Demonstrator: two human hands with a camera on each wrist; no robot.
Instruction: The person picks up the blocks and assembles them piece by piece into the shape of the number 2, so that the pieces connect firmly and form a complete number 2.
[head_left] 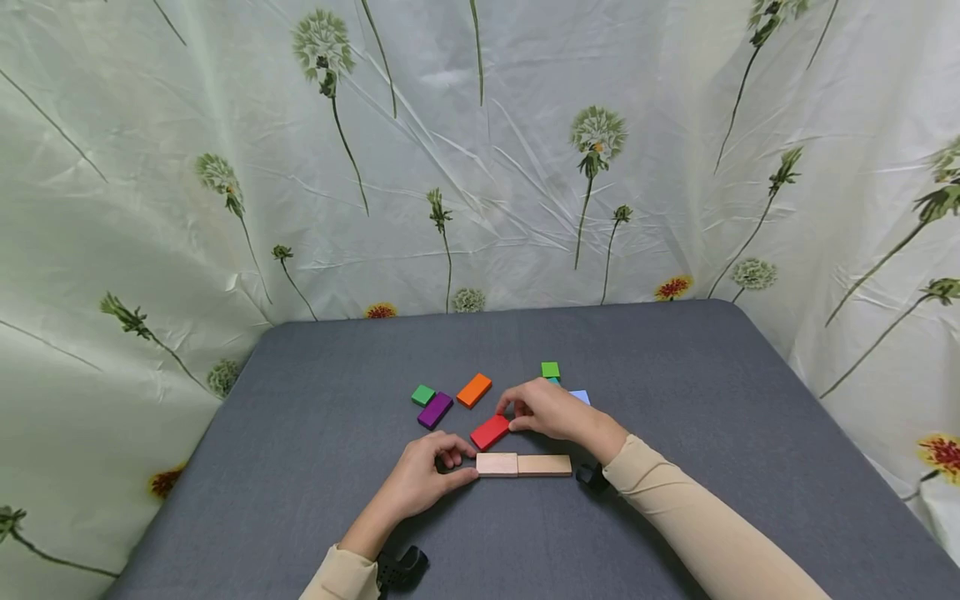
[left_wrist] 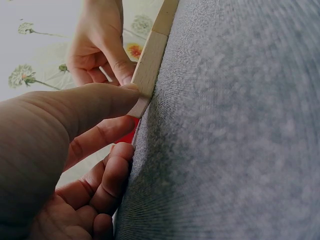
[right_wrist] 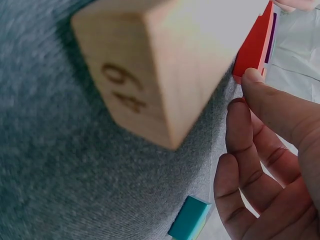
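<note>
At the fingertips of the right hand (head_left: pixel 551 410), pinched by one end, is the red block (head_left: pixel 490 432). The left hand (head_left: pixel 422 477) pinches the pale block (head_left: pixel 497 465), which a nudge from red could skew.

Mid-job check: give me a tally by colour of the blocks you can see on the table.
Plain wood blocks: 2
Green blocks: 2
Red block: 1
Orange block: 1
Purple block: 1
Teal block: 1
Light blue block: 1
Total visible: 9
</note>
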